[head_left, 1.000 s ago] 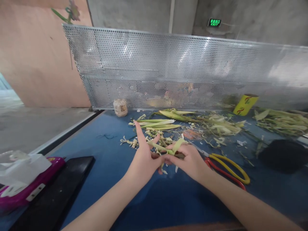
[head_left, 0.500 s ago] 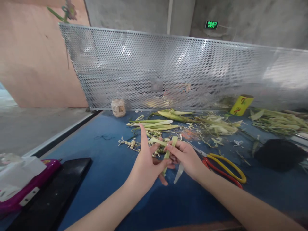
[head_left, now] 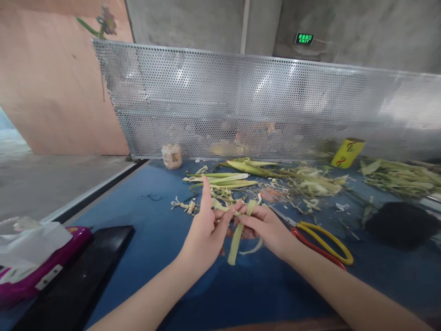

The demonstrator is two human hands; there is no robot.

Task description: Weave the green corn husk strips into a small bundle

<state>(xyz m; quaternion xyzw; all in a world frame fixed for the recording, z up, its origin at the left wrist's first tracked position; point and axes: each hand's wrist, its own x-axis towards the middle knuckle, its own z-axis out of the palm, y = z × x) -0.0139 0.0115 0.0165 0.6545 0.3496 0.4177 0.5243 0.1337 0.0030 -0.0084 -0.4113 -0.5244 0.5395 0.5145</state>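
Pale green leaf strips cross between my two hands, one leaf strip (head_left: 234,246) hanging down toward me and a thinner whitish strip (head_left: 254,249) curling below. My left hand (head_left: 203,236) pinches the crossing strips with its thumb and lower fingers, while one finger points upward. From the other side, my right hand (head_left: 270,227) grips the strips between thumb and fingers. Parts of the fingertips are hidden behind the leaves. Just beyond lie knotted, braided leaf pieces (head_left: 188,207) and a small pile of long green leaves (head_left: 230,180).
Scissors with yellow and red handles (head_left: 325,239) lie right of my right hand. A dark round mass (head_left: 401,225), a yellow can (head_left: 347,153) and leaf heaps (head_left: 399,177) are farther right. Left are a black flat tray (head_left: 79,271) and purple power strip (head_left: 81,239). Perforated metal (head_left: 206,92) bounds the back.
My left thumb has moved up from the hanging strip to where the strips cross. The broad strip now hangs lower and freer; the whitish strip has swung sideways.
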